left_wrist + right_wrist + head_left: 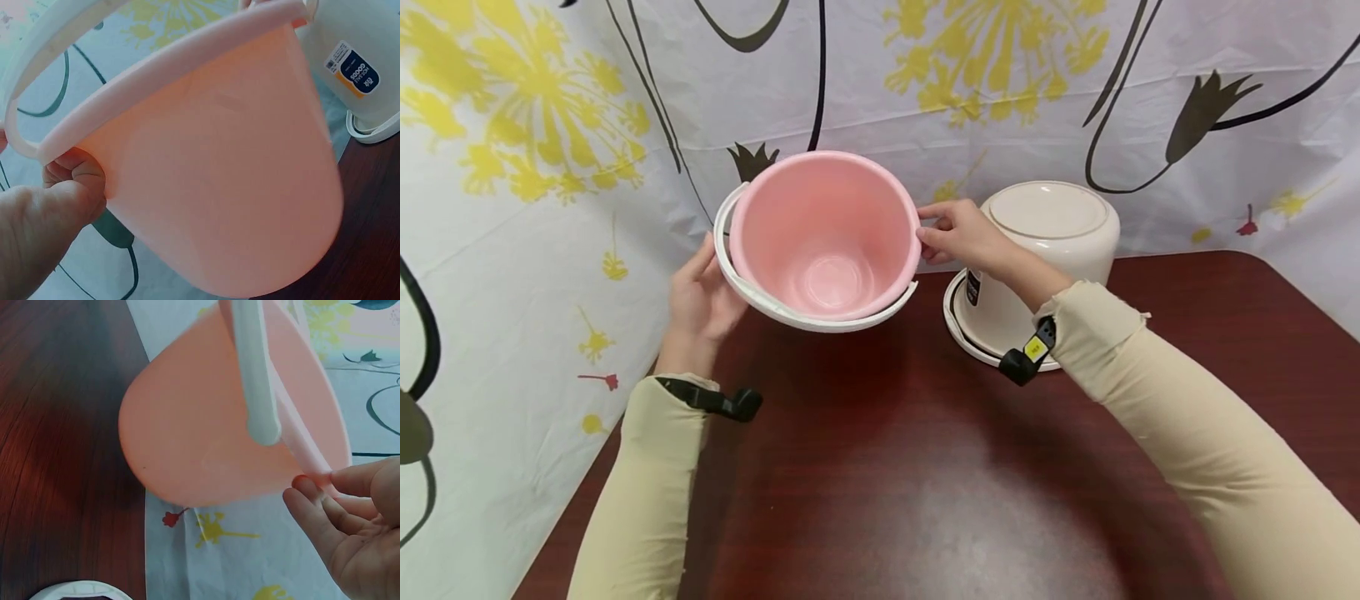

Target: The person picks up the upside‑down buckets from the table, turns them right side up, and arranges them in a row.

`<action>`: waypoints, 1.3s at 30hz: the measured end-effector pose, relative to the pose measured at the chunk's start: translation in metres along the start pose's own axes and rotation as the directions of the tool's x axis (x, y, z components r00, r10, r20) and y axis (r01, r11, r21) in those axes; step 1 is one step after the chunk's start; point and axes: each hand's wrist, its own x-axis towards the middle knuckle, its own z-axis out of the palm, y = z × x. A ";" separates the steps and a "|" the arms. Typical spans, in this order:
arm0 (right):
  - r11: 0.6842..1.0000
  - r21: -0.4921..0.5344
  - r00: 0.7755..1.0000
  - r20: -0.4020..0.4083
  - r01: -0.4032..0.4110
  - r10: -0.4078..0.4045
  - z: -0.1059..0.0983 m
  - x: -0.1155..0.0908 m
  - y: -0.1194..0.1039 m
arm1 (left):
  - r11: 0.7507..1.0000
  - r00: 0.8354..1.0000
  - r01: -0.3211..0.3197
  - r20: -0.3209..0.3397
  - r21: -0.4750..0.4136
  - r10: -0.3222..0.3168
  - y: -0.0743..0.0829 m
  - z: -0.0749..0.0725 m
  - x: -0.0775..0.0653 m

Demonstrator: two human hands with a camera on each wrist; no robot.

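A pink bucket (pixel 831 225) is held up above the table, its mouth tilted so the inside faces the head camera. My left hand (pixel 703 296) holds it at the left of the rim, fingers curled beneath the edge in the left wrist view. On the opposite side my right hand (pixel 958 237) pinches the rim between thumb and fingers. A white handle (pixel 790 317) curves along the front of the rim. Its left end meets the rim close to my left hand, while its right end (pixel 265 432) overlaps the pink wall in the right wrist view, with no joint visible there.
Upside down on the dark red table (pixel 865 467) stands a cream bucket (pixel 1060 237), behind my right forearm. It bears a dark label (pixel 357 70), and its white handle (pixel 953 321) lies around the base. A patterned cloth (pixel 647 100) hangs along the back and left.
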 end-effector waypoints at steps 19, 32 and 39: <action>0.995 0.017 0.988 -0.121 -0.099 0.101 0.005 0.009 0.006 | 0.973 0.905 0.143 -0.373 -0.181 -0.203 0.000 -0.013 0.024; 0.991 -0.075 0.985 -0.142 -0.112 0.101 0.006 0.009 0.015 | 0.972 0.867 0.183 -0.443 -0.146 -0.230 -0.003 -0.016 0.033; 0.992 -0.070 0.982 -0.165 -0.102 0.089 0.009 0.013 0.017 | 0.968 0.869 0.183 -0.433 -0.172 -0.241 -0.003 -0.024 0.035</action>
